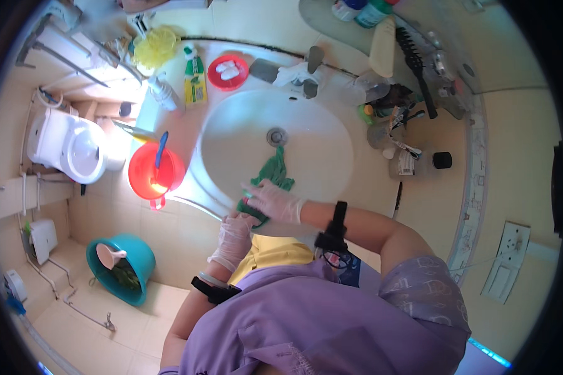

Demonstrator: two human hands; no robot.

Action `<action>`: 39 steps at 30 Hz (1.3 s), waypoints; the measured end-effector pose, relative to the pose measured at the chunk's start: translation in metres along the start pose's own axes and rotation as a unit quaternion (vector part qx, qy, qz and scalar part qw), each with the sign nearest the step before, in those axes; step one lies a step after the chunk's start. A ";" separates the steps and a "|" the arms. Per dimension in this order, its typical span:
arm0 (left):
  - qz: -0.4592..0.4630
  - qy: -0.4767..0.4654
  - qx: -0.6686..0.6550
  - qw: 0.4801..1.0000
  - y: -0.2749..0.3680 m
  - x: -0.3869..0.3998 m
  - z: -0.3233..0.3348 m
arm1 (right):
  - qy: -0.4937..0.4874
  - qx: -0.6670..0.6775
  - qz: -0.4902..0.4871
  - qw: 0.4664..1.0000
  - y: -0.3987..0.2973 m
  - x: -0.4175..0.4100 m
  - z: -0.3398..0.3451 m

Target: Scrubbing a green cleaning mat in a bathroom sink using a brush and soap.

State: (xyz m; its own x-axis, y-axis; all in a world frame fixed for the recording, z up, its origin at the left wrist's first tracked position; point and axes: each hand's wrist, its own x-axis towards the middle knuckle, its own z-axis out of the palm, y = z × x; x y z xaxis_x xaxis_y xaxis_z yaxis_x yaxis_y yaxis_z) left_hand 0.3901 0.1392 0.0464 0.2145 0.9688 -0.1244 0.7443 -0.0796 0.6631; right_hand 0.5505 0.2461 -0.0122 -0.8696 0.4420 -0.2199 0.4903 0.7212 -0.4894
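Observation:
A wet-looking green cloth [274, 169] lies in the white washbasin [321, 140], stretching from near the drain to the front rim. My left hand [232, 236], in a thin translucent glove, grips the cloth's near end at the basin's front left edge. My right hand [274, 201], gloved likewise, is bent over the cloth just above and to the right of the left one. By its fingertips shows a small pale and pink thing, too blurred to name; whether the fingers close on it or on the cloth is unclear. Black straps circle both forearms.
Left of the basin stand a red plastic mug [152, 176] with a blue-handled brush, a pump bottle [164, 93] and a red dish [227, 72]. The faucet [309, 77] is behind. Bottles and a cup with toothbrushes [380, 134] crowd the right. A teal bucket [143, 272] is on the floor.

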 end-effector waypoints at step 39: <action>-0.086 -0.033 -0.029 0.995 0.013 0.014 -0.004 | 0.046 0.060 0.096 0.992 0.036 0.020 0.016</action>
State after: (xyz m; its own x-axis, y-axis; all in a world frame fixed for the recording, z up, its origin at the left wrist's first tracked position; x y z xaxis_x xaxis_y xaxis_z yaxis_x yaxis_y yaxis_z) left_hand 0.4003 0.1526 0.0557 0.1304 0.9492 -0.2864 0.7364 0.1007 0.6690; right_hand 0.5498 0.2729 -0.0479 -0.7486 0.6166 -0.2437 0.6320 0.5527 -0.5433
